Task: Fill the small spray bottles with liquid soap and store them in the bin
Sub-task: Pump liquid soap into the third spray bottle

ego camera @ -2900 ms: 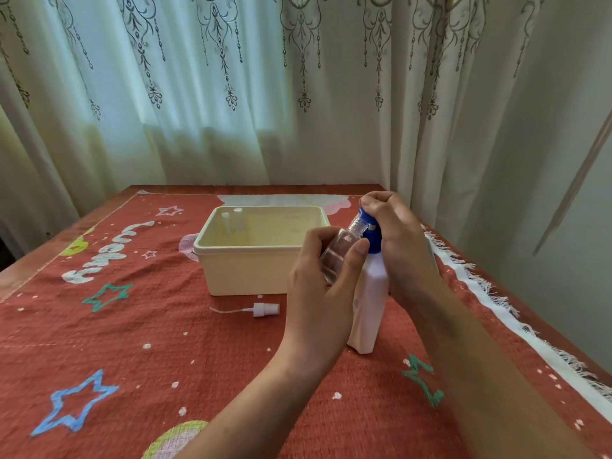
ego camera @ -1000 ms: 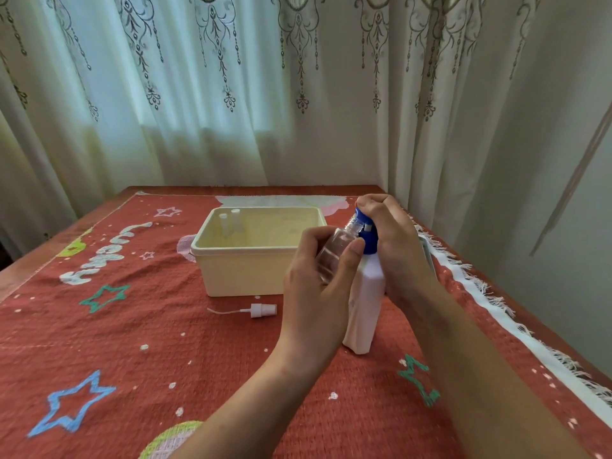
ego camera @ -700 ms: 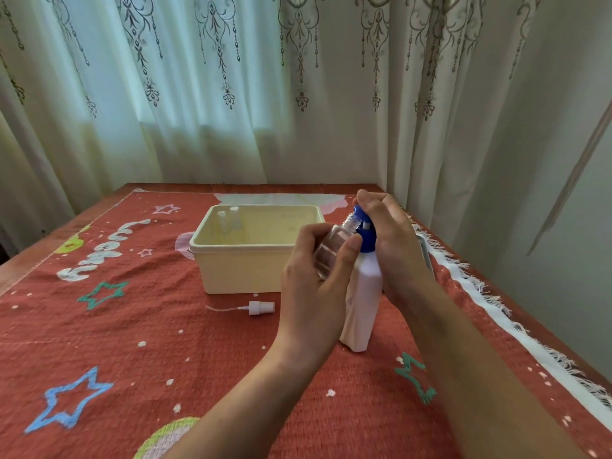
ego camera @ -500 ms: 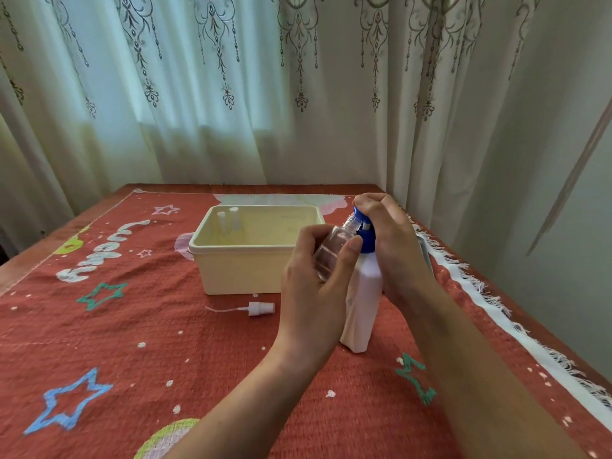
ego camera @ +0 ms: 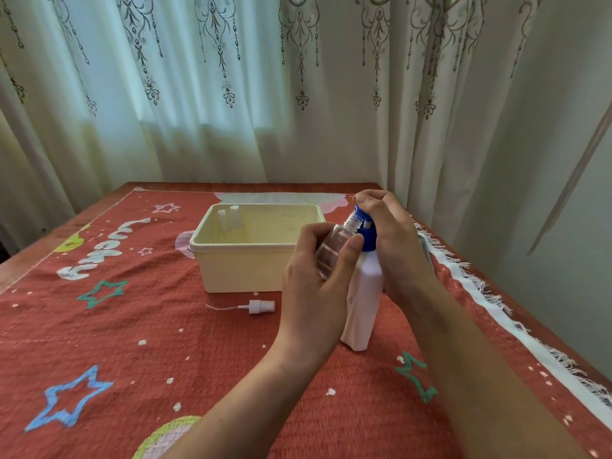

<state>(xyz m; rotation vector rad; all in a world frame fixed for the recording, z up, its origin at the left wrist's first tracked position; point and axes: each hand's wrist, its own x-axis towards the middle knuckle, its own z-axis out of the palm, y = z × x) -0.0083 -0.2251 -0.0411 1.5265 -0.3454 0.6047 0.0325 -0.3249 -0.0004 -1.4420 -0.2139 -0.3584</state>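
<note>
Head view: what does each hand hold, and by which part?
The left hand holds the small clear bottle by its body, its grip around the middle. The right hand holds the white soap bottle by its blue pump top.

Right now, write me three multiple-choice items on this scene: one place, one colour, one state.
1. The loose spray nozzle lies: A) on the tablecloth before the bin B) inside the bin C) in a hand
2. The soap bottle's pump is: A) red B) green C) blue
3. The small clear bottle in the left hand is: A) capped B) uncapped, tilted toward the pump C) lying flat
Answers: A, it lies by the bin's front wall; C, blue shows under the right hand; B, its open neck meets the pump.
</note>
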